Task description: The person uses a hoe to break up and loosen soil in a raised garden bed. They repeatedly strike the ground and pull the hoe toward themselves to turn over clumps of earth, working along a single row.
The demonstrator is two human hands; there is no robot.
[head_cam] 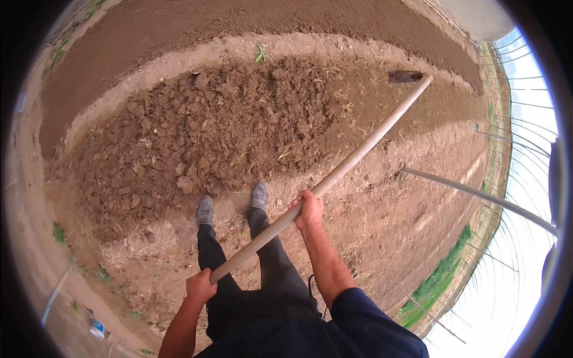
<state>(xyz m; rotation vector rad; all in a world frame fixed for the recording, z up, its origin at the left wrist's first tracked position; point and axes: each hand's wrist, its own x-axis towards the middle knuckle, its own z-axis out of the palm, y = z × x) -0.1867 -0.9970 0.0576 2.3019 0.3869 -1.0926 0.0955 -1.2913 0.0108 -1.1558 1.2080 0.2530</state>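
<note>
A long wooden-handled hoe (360, 152) slants across the view from lower left to upper right. My left hand (201, 286) grips the butt end of its handle, close in front of my thighs. Farther up the shaft, my right hand (310, 209) is wrapped around it. The dark metal hoe blade (404, 77) is at the far end, over flat brown soil at the upper right; whether it touches the ground I cannot tell. Left of the blade lies a bed of loosened, cloddy soil (224, 125) with bits of straw in it. My grey shoes (259, 195) stand at its near edge.
A smooth strip of darker soil (286, 20) curves beyond a pale ridge (179, 58), where a small green plant (260, 54) grows. To the right, a slanting metal post (474, 192) rises from the ground. Greenhouse hoops (523, 107) and green grass (438, 282) line the right side.
</note>
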